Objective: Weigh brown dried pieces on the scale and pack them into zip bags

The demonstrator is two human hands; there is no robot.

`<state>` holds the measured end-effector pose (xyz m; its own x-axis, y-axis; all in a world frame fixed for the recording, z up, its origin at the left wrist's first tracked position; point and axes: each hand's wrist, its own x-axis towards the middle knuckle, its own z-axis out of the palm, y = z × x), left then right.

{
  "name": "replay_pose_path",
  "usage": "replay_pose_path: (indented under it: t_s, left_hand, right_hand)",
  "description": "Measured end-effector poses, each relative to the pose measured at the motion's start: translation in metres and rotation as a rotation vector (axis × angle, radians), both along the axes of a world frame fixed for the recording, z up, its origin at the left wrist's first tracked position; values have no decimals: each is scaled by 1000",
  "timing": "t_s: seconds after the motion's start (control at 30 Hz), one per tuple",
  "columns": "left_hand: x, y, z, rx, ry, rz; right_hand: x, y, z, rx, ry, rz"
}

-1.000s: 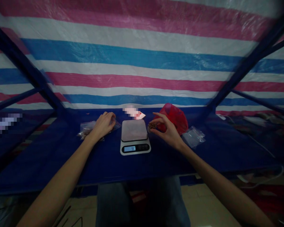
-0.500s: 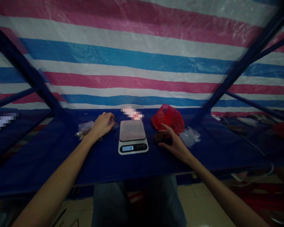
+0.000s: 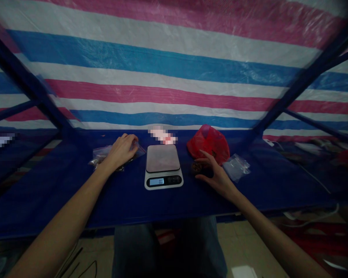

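A white kitchen scale [image 3: 163,159] with a metal top lies between my hands, its lit display reading 0.0. To its left, my left hand [image 3: 124,150] rests over clear zip bags, fingers curled onto the edge of a zip bag [image 3: 139,149]. Another zip bag [image 3: 100,154] with small brownish pieces lies partly under that wrist. Right of the scale, my right hand [image 3: 216,173] has thumb and fingers apart around small dark brown pieces [image 3: 196,166]; too dim to name. Just behind it sits a red plastic bag [image 3: 208,143].
Flat clear zip bags [image 3: 236,167] lie right of my right hand. Everything stands on a blue shelf [image 3: 127,204] with slanting blue posts [image 3: 46,104] at both sides. Striped plastic sheeting [image 3: 162,92] hangs behind. A blurred pinkish item [image 3: 162,135] lies behind the scale.
The scale's display has gone from 9.8 to 0.0. My left hand has curled its fingers in a little over the zip bags. The view has shifted slightly; my right hand stays nearly in place.
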<state>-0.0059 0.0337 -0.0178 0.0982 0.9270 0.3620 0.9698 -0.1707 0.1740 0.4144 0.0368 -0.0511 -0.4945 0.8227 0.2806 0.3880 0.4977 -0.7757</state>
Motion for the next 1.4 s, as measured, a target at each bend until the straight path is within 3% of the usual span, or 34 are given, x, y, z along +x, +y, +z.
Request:
replay_pose_path:
  t_s: [0.5, 0.6, 0.73, 0.9, 1.0, 1.2, 1.4]
  left_hand:
    - [0, 1, 1, -30, 8, -10]
    - [0, 2, -1, -43, 3, -13]
    - [0, 1, -2, -34, -22, -6]
    - [2, -1, 1, -34, -14, 2]
    - [4, -2, 2, -44, -1, -2]
    - [13, -2, 0, -75, 16, -24]
    - [17, 0, 0, -113, 44, 15]
  right_hand:
    - [-11, 1, 11, -9, 51, -46]
    - [-32, 8, 24, 33, 112, -44]
    - [-80, 24, 43, 81, 143, 72]
    - [-119, 42, 45, 63, 76, 231]
    - [-108, 45, 40, 96, 46, 228]
    - [-78, 45, 32, 144, 176, 42]
    - [-78, 52, 25, 148, 136, 87]
